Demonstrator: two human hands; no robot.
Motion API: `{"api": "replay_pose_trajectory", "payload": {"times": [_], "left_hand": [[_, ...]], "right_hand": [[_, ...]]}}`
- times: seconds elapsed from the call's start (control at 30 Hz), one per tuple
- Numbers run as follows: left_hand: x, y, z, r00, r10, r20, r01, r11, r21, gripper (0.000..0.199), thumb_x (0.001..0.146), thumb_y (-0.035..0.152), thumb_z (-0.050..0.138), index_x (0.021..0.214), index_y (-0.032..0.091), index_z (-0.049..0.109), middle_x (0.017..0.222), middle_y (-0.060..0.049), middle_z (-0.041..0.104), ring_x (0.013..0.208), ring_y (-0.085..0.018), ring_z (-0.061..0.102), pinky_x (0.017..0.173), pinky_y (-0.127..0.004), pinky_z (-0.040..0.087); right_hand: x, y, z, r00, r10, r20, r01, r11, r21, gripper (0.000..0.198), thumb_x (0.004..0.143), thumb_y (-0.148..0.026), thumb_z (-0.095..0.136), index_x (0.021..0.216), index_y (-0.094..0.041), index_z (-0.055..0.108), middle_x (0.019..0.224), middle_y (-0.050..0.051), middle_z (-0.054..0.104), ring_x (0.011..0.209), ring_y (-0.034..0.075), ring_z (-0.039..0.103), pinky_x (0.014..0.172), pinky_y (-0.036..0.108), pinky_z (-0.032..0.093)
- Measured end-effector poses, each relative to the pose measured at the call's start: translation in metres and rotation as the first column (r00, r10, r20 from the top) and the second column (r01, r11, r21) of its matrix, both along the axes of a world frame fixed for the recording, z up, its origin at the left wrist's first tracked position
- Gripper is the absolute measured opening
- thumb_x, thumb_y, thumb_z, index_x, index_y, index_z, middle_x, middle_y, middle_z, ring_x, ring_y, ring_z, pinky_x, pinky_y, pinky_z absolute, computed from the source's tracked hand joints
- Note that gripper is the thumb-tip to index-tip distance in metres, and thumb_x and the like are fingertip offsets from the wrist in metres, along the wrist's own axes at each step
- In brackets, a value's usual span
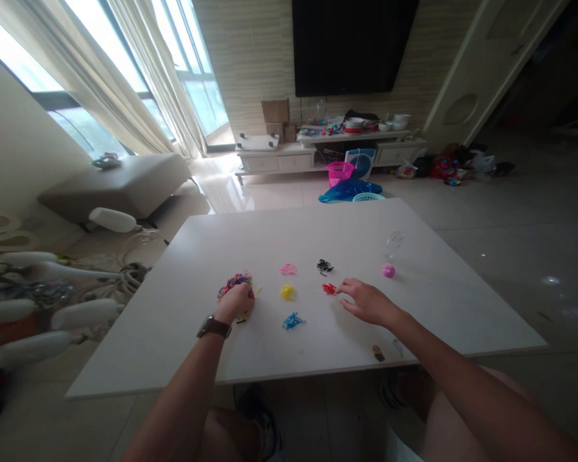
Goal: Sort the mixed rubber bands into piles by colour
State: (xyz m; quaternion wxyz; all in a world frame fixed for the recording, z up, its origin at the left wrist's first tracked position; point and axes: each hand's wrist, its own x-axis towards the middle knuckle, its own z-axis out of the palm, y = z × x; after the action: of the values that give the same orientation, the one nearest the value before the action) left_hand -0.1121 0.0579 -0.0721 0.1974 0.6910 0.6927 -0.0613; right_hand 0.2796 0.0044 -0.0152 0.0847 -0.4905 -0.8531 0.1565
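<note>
My left hand (237, 301), with a watch on its wrist, rests on a mixed pile of small coloured bands (234, 280). Its fingers are curled together, and whatever they pinch is hidden. My right hand (365, 300) is beside a small red heap (328, 289), fingers apart, with nothing visible in them; its fingertips reach the heap's right edge. Between the hands lie a pink heap (288, 269), a yellow heap (288, 292) and a blue heap (293, 321). A black heap (324, 266) sits behind the red one. The pieces are too small to make out exactly.
On the white table (347, 237), a pink ball-like thing (388, 270) and a clear plastic piece (395, 241) stand at the right. A small brown-yellow item (378, 353) lies near the front edge. Lamp-like white pieces (67, 314) crowd the left side.
</note>
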Motion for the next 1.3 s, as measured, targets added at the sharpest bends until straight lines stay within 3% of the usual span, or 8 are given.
{"api": "replay_pose_trajectory", "payload": {"times": [0.27, 0.5, 0.7, 0.83, 1.1, 1.3], "left_hand": [[0.001, 0.002, 0.005, 0.993, -0.103, 0.049, 0.096, 0.986, 0.137, 0.009, 0.077, 0.019, 0.062, 0.080, 0.019, 0.070, 0.099, -0.009, 0.073, 0.093, -0.021, 0.066, 0.078, -0.027, 0.045], [0.002, 0.000, 0.001, 0.997, -0.060, 0.044, 0.056, 0.994, 0.090, 0.020, 0.074, 0.018, 0.064, 0.093, 0.019, 0.069, 0.099, -0.008, 0.073, 0.091, -0.021, 0.066, 0.073, -0.027, 0.045], [0.005, -0.002, 0.003, 0.999, -0.051, 0.011, 0.050, 0.997, 0.062, 0.016, 0.077, 0.016, 0.057, 0.085, 0.018, 0.070, 0.099, -0.010, 0.073, 0.093, -0.022, 0.067, 0.074, -0.028, 0.045], [0.010, -0.001, 0.007, 0.993, -0.111, 0.033, 0.106, 0.986, 0.125, 0.015, 0.080, 0.015, 0.055, 0.081, 0.018, 0.069, 0.101, -0.011, 0.073, 0.096, -0.023, 0.067, 0.081, -0.028, 0.046], [0.046, 0.001, 0.026, 0.938, -0.210, 0.275, 0.153, 0.965, 0.215, 0.012, 0.085, 0.019, 0.055, 0.082, 0.018, 0.067, 0.083, -0.006, 0.072, 0.077, -0.018, 0.064, 0.070, -0.028, 0.045], [0.080, -0.002, 0.028, 0.933, -0.242, 0.265, 0.159, 0.941, 0.298, 0.011, 0.081, 0.015, 0.060, 0.085, 0.018, 0.070, 0.085, -0.007, 0.072, 0.080, -0.019, 0.063, 0.074, -0.030, 0.045]], "right_hand": [[-0.004, -0.003, 0.004, 1.000, 0.004, -0.002, -0.004, 1.000, -0.007, 0.025, 0.092, -0.024, 0.056, 0.112, -0.023, 0.070, 0.115, 0.009, 0.067, 0.104, 0.022, 0.064, 0.087, 0.033, 0.050], [-0.007, -0.003, -0.002, 1.000, 0.032, -0.001, -0.032, 0.999, -0.006, 0.020, 0.092, -0.024, 0.056, 0.106, -0.022, 0.070, 0.111, 0.008, 0.068, 0.103, 0.022, 0.064, 0.088, 0.031, 0.049], [-0.009, -0.002, -0.003, 0.999, 0.039, 0.007, -0.039, 0.999, -0.003, 0.022, 0.093, -0.026, 0.055, 0.108, -0.021, 0.070, 0.111, 0.008, 0.069, 0.104, 0.023, 0.064, 0.088, 0.032, 0.050], [-0.011, -0.003, -0.002, 0.999, 0.047, 0.007, -0.047, 0.999, -0.008, 0.023, 0.093, -0.026, 0.055, 0.109, -0.021, 0.071, 0.113, 0.009, 0.069, 0.107, 0.023, 0.064, 0.090, 0.033, 0.050], [-0.011, -0.004, -0.001, 0.998, 0.060, 0.011, -0.060, 0.998, -0.010, 0.023, 0.093, -0.026, 0.055, 0.109, -0.021, 0.071, 0.114, 0.009, 0.069, 0.108, 0.024, 0.064, 0.092, 0.035, 0.051], [-0.011, -0.007, -0.003, 0.998, 0.061, 0.020, -0.060, 0.998, -0.022, 0.023, 0.093, -0.025, 0.054, 0.107, -0.021, 0.072, 0.116, 0.009, 0.069, 0.107, 0.024, 0.064, 0.091, 0.035, 0.051]]}}
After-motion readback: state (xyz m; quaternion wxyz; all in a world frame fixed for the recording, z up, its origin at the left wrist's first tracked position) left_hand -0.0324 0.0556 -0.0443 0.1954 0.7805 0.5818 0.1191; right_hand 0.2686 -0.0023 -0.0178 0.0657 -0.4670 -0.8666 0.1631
